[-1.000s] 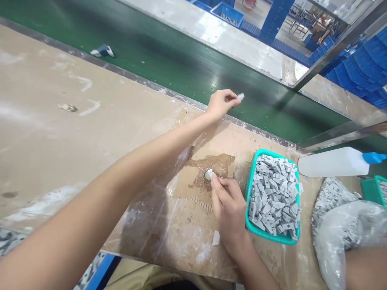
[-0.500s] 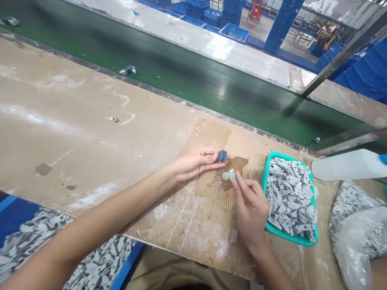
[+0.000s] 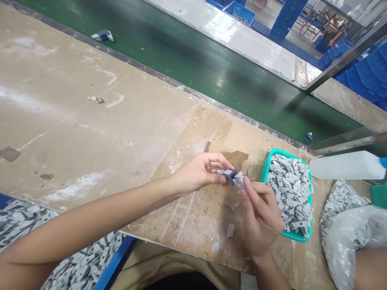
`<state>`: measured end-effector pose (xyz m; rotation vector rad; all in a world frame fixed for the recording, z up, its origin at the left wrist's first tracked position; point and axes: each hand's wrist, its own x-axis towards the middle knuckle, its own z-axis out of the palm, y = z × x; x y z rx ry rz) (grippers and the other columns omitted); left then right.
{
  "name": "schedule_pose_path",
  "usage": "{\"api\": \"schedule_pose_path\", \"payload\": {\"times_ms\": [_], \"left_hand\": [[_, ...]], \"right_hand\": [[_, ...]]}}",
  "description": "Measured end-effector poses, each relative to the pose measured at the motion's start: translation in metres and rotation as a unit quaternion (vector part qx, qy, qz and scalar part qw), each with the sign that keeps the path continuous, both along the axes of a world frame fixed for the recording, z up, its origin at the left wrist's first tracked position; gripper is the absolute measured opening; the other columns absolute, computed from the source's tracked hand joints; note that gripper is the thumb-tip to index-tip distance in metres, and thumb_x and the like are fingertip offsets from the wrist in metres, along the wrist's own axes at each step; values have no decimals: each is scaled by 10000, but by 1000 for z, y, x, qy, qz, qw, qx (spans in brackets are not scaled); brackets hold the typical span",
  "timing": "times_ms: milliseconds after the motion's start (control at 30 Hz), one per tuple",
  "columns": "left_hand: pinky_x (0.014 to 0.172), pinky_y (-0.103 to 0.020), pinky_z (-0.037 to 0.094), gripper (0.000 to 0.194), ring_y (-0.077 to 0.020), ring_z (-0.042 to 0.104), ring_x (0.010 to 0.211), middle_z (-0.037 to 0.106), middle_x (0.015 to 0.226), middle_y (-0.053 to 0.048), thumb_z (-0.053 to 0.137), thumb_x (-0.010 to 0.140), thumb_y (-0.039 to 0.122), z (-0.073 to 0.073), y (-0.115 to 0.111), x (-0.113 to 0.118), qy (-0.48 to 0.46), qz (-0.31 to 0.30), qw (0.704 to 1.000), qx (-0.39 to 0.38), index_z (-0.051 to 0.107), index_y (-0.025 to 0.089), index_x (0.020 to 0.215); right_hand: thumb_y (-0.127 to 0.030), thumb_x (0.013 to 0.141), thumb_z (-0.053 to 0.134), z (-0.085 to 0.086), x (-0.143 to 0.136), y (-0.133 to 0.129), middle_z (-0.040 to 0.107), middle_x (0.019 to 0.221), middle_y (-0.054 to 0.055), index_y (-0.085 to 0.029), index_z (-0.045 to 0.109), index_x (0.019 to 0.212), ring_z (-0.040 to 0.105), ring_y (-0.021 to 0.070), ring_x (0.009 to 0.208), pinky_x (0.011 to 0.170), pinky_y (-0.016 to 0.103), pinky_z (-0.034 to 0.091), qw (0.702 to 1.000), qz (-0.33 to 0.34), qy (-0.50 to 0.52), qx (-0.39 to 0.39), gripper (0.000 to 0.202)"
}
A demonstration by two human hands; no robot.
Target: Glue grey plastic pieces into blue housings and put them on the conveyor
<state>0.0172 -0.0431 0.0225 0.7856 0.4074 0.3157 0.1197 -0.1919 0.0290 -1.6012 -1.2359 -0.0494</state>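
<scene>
Between the thumb and fingers of my left hand (image 3: 208,171) is a small dark blue plastic part (image 3: 229,176), with a light grey section on its left side. My right hand (image 3: 261,211) pinches a small whitish-grey piece (image 3: 239,180) with thumb and forefinger. The two pieces meet or nearly touch above the worn cardboard patch on the bench; I cannot tell whether they are joined. To the right of my right hand stands a teal basket (image 3: 265,169) heaped with loose grey parts (image 3: 292,193).
A green conveyor belt (image 3: 181,52) runs beyond the bench (image 3: 136,133), carrying blue-and-white parts. A white bottle (image 3: 344,165) lies at the right, by a clear plastic bag (image 3: 341,233) near another person's arm (image 3: 371,266). A blue bin (image 3: 113,262) of grey parts sits below left.
My hands have come together, bringing the whitish piece up against the blue part. My left hand has turned the blue part. The view has shifted, and the round dish on the bench is now hidden.
</scene>
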Motion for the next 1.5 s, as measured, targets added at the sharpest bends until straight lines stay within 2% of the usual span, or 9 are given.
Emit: {"api": "schedule_pose_path", "payload": {"times_ms": [500, 733, 833, 933, 1033, 1167, 1233, 1367, 1500], "left_hand": [[731, -240, 568, 334, -155, 717, 779, 742, 787, -30, 916, 593, 232, 7, -10, -4, 50, 83, 994, 57, 628, 128, 725], [725, -279, 565, 261, -191, 713, 783, 746, 792, -54, 890, 621, 209, 5, -13, -4, 95, 110, 985, 92, 662, 132, 724], [702, -254, 548, 235, -160, 689, 743, 740, 809, -48, 875, 643, 181, 7, -7, -4, 76, 105, 989, 64, 700, 132, 791], [677, -210, 523, 388, -123, 665, 698, 707, 765, -14, 830, 695, 119, 11, 6, -6, 45, 76, 996, 19, 725, 174, 1065], [695, -206, 533, 505, -116, 681, 682, 680, 776, -10, 713, 795, 60, 14, 20, -7, 55, 50, 997, -29, 646, 213, 1272], [641, -229, 571, 194, -174, 735, 696, 646, 851, -47, 573, 878, 59, 13, 35, -7, 80, 56, 992, -82, 648, 156, 1028], [632, -248, 588, 130, -199, 744, 706, 629, 842, -53, 543, 884, 57, 10, 40, -8, 54, 56, 991, -110, 596, 153, 954], [701, -313, 623, 249, -230, 752, 725, 624, 825, -59, 507, 836, 3, 9, 45, -8, 9, 49, 992, -120, 563, 146, 1031], [683, -334, 637, 311, -247, 753, 701, 605, 778, -46, 469, 781, -36, 13, 46, -8, 27, 75, 989, -126, 548, 134, 1029]], "right_hand": [[26, 894, 579, -7, -6, 6, 628, 973, 39, -328, 633, 1303, 653, 147, 903, 734, 304, 584, 998, 49, 39, -5, 544], [13, 918, 522, -16, -13, 10, 589, 919, 31, -358, 594, 1343, 625, 132, 842, 700, 288, 573, 998, 31, 45, -26, 569], [-20, 939, 516, -15, -14, 14, 601, 921, 33, -335, 562, 1380, 630, 130, 847, 720, 280, 579, 998, 39, 32, -41, 544], [-109, 957, 554, -8, -12, 15, 639, 1045, 63, -302, 490, 1446, 651, 147, 928, 788, 296, 588, 996, 54, 15, -69, 529], [-149, 958, 567, -3, -7, 8, 648, 1099, 73, -302, 473, 1458, 655, 171, 988, 829, 332, 584, 999, 17, -22, -41, 532], [-117, 945, 565, -3, 5, -1, 676, 1007, 50, -308, 570, 1380, 668, 168, 905, 788, 330, 570, 995, -76, -70, -3, 475], [-102, 935, 574, -1, 12, -1, 688, 986, 50, -299, 609, 1341, 674, 169, 874, 773, 333, 565, 991, -99, -90, 15, 453], [-120, 928, 591, 9, 27, -1, 701, 971, 64, -280, 654, 1292, 678, 176, 809, 737, 343, 560, 984, -134, -103, 47, 403], [-232, 937, 608, 24, 53, -3, 712, 960, 74, -255, 681, 1263, 680, 189, 806, 761, 354, 546, 980, -174, -94, 18, 335]]}}
